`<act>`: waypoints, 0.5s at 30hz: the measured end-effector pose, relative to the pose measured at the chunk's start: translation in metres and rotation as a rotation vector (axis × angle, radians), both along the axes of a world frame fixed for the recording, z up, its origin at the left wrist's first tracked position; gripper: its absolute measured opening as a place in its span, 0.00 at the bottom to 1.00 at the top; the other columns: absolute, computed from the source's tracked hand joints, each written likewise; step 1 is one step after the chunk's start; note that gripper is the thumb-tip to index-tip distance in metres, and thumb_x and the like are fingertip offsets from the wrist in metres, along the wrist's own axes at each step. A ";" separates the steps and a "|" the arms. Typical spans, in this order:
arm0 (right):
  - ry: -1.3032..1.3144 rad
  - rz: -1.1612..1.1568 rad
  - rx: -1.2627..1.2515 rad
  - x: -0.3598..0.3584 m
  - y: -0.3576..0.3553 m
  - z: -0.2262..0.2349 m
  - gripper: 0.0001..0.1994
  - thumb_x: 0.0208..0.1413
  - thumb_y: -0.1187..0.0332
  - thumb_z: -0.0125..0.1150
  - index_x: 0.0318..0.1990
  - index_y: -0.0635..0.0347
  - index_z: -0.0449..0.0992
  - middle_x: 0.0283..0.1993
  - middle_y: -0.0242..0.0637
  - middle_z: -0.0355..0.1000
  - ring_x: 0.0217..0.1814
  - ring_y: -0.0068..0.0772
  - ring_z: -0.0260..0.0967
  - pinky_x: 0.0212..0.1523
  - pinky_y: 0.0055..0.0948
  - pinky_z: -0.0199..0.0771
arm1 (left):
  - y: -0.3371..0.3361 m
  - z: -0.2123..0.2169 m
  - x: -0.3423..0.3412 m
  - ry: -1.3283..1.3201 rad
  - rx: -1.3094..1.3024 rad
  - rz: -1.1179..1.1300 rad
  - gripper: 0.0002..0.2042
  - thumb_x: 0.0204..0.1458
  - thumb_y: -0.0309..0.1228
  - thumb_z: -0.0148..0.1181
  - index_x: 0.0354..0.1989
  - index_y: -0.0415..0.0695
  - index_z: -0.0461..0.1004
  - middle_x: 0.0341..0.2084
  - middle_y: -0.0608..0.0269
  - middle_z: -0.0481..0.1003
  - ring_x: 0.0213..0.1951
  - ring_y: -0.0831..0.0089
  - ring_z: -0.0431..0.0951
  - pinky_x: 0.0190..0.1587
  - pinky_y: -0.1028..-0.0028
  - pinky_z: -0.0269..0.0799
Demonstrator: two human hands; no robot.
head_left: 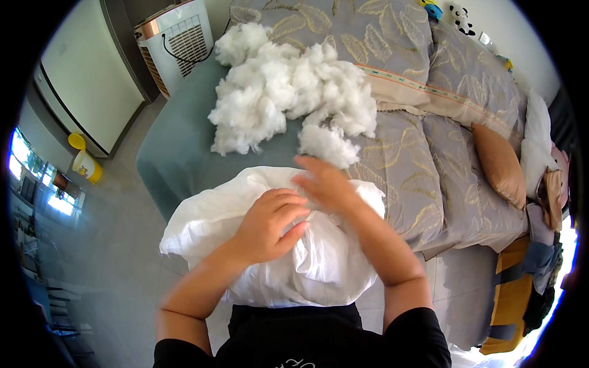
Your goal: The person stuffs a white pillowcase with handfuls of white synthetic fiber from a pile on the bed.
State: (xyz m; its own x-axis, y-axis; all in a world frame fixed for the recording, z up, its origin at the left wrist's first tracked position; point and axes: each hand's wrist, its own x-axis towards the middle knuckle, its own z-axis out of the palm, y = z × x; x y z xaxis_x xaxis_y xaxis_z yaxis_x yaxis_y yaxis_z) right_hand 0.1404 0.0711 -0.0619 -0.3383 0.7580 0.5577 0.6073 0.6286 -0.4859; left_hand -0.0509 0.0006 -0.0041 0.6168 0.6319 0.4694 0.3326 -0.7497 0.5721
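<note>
A white fabric cover (208,208), puffed out and wrinkled, lies in front of my body against the edge of the couch. Over its middle is my left hand (270,226), fingers stretched and thumb apart, with nothing seen in it. My right hand (325,184), blurred by motion, reaches across the cover's far part with its fingers spread. Just beyond its fingertips sits a tuft of white fluffy stuffing (328,146). It adjoins a larger heap of the same stuffing (288,83). Whether either palm touches the cover is hard to make out.
The heap rests on a couch with a grey-green section (178,141) and a leaf-patterned grey cover (399,165). A brown cushion (498,165) lies at the right. Behind on the left stands a white air cooler (184,40); a yellow-and-white bin (87,167) is on the floor.
</note>
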 end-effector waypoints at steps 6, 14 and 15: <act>0.039 -0.188 -0.098 -0.011 0.035 -0.041 0.14 0.44 0.71 0.59 0.41 0.55 0.75 0.42 0.45 0.72 0.44 0.49 0.68 0.43 0.37 0.69 | 0.027 -0.117 0.008 0.576 0.141 0.301 0.35 0.52 0.51 0.48 0.63 0.42 0.49 0.61 0.49 0.53 0.63 0.50 0.50 0.60 0.45 0.44; 0.126 -0.576 -0.254 0.032 0.081 -0.058 0.16 0.39 0.78 0.57 0.40 0.57 0.75 0.41 0.48 0.70 0.45 0.51 0.67 0.42 0.37 0.68 | 0.041 -0.107 0.008 0.546 -0.090 0.230 0.34 0.54 0.52 0.45 0.62 0.40 0.53 0.62 0.48 0.51 0.64 0.57 0.50 0.61 0.50 0.45; 0.194 -0.540 -0.244 0.030 0.082 -0.053 0.16 0.39 0.79 0.57 0.40 0.56 0.76 0.41 0.47 0.69 0.45 0.51 0.67 0.41 0.37 0.68 | 0.048 -0.102 0.003 0.278 -0.208 0.247 0.34 0.54 0.53 0.46 0.63 0.40 0.51 0.62 0.49 0.51 0.64 0.58 0.50 0.61 0.52 0.46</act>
